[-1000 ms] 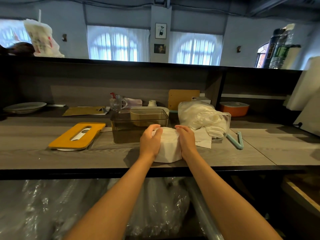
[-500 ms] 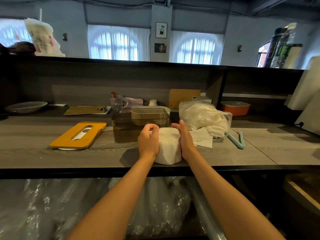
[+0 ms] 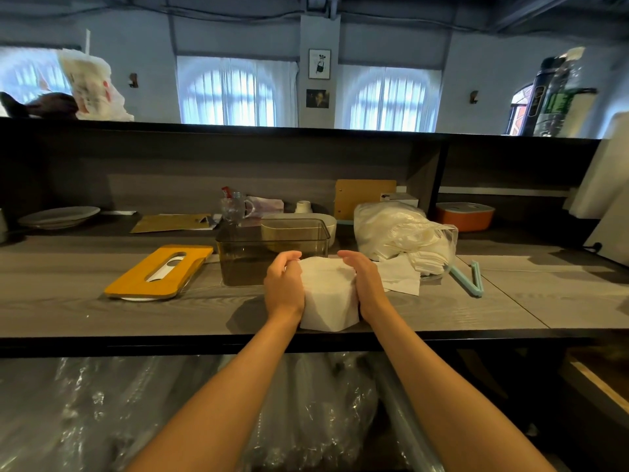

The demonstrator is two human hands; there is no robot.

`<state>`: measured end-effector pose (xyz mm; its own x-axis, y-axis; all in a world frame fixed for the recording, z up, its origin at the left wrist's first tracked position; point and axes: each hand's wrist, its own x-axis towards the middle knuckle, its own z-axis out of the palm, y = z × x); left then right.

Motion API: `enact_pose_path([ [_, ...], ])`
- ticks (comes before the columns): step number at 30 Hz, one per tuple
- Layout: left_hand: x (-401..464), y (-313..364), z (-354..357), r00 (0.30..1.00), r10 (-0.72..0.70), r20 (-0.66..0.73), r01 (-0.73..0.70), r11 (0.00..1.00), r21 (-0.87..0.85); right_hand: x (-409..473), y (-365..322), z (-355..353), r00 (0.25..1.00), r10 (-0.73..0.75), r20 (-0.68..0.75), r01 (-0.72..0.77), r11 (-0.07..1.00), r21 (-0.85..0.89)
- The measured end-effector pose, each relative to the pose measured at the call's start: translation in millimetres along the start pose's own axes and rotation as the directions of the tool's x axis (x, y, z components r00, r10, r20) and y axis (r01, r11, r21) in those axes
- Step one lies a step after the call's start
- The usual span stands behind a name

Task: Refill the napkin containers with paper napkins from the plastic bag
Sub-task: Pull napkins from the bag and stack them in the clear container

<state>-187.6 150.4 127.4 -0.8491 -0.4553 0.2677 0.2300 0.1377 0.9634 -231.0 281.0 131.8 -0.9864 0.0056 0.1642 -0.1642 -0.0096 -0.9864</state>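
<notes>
At the centre of the frame the person holds a stack of white paper napkins (image 3: 328, 294) on the grey wooden counter (image 3: 85, 311), near its front edge. The left hand (image 3: 284, 286) curls around the stack's left side and the right hand (image 3: 362, 284) cups its right side, fingers bent over the top corners. Gripping from both sides at once likely serves to square the loose sheets into one tidy block that will drop cleanly into a narrow box. Just behind the stack, touching or nearly touching it, stands the smoky transparent napkin container (image 3: 252, 260), open at the top and seemingly empty, placed close so the lift is short. Its yellow slotted lid (image 3: 160, 272) lies flat at centre left, well clear of the opening, presumably set aside so nothing blocks the filling. To the right of centre the clear plastic bag (image 3: 405, 233) slumps on its side with more napkins spilling from its mouth towards the hands, and a loose napkin (image 3: 400, 279) lies between bag and stack. A light blue bag clip (image 3: 471, 277) rests just right of the bag, evidently taken off to open it. The refill seems to be at its start.
</notes>
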Motion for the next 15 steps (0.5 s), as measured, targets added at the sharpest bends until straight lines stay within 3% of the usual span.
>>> enact_pose_path([
  [4, 0.9, -0.7, 1.3, 1.000, 0.024, 0.007, -0.024, 0.997, 0.069, -1.2, 0.8, 3.6, 0.995, -0.052, 0.086, 0.061, 0.993, -0.105],
  [8, -4.1, -1.1, -2.2, 0.995, 0.082, 0.061, -0.085, 0.995, 0.058, -0.7, 0.4, 2.8, 0.999, -0.041, 0.028, 0.043, 0.997, -0.064],
  [15, -6.9, -1.9, -9.2, 0.960, 0.183, 0.214, -0.217, 0.965, 0.149, -1.4, 3.3, 6.5, 0.998, -0.039, 0.042, 0.047, 0.976, -0.212],
])
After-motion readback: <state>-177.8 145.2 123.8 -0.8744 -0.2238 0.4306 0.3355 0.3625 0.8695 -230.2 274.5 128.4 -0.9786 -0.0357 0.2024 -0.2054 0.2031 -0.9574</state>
